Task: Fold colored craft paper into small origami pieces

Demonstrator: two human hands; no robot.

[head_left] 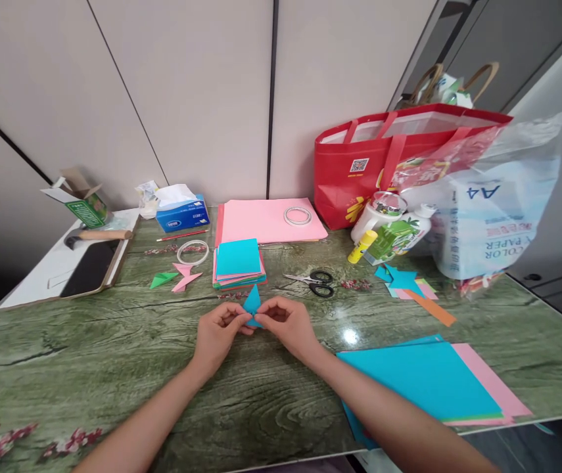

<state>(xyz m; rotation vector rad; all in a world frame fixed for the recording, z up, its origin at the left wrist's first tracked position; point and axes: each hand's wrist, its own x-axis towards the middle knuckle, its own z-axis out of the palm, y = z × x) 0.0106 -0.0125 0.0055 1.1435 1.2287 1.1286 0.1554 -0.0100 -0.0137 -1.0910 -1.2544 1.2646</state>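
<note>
Both hands pinch a small folded piece of blue paper (252,300) over the middle of the table, its pointed tip facing away from me. My left hand (219,330) grips its left side between thumb and fingers. On the other side, my right hand (288,322) holds the lower right edge the same way. The fingers cover the paper's lower part. Just beyond lies a stack of square coloured paper (238,259), blue on top. Scissors (315,281) with black handles rest to the right of it. Folded pink paper (187,277) and folded green paper (163,280) lie to the left.
Large coloured sheets (423,378) lie under my right forearm. Paper scraps (403,281), a glue stick (362,247), a red bag (340,177) and a plastic paper pack (492,217) stand right. Leftward are a tape roll (192,252), tissue box (183,215), hammer (98,235) and phone (91,268).
</note>
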